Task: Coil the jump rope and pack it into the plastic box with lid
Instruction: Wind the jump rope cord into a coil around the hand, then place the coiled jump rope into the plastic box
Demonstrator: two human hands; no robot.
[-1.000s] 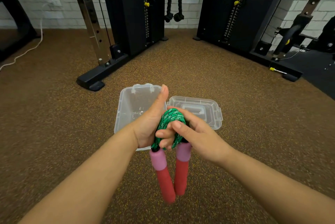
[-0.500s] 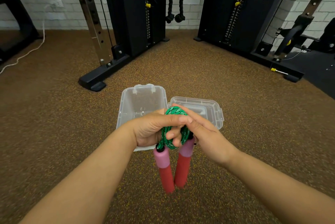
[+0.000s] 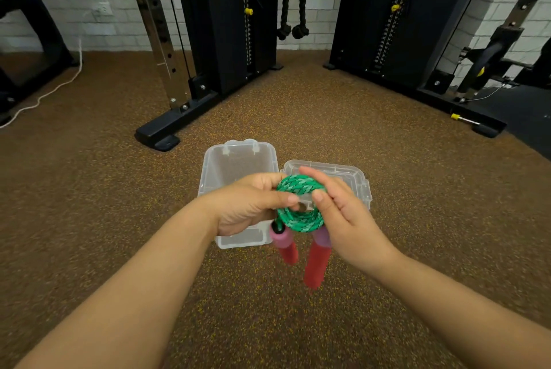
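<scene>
The green braided jump rope [image 3: 299,218] is wound into a small round coil held in the air above the floor. My left hand [image 3: 250,207] grips the coil's left side, thumb across its middle. My right hand [image 3: 343,213] holds the right side, thumb reaching into the coil's centre. Two red handles with pink collars [image 3: 314,264] hang down from the coil. The clear plastic box [image 3: 235,159] stands open on the floor just behind my hands, partly hidden by my left hand. Its clear lid [image 3: 354,177] lies beside it on the right.
Brown speckled rubber floor all around. A black cable machine base [image 3: 167,133] stands a short way behind the box on the left, another black frame [image 3: 447,100] at the right. A white cable [image 3: 53,88] lies at the far left.
The coil has turned from edge-on to flat, its ring now facing me. My left thumb came down onto it. The handles swing and splay, blurred.
</scene>
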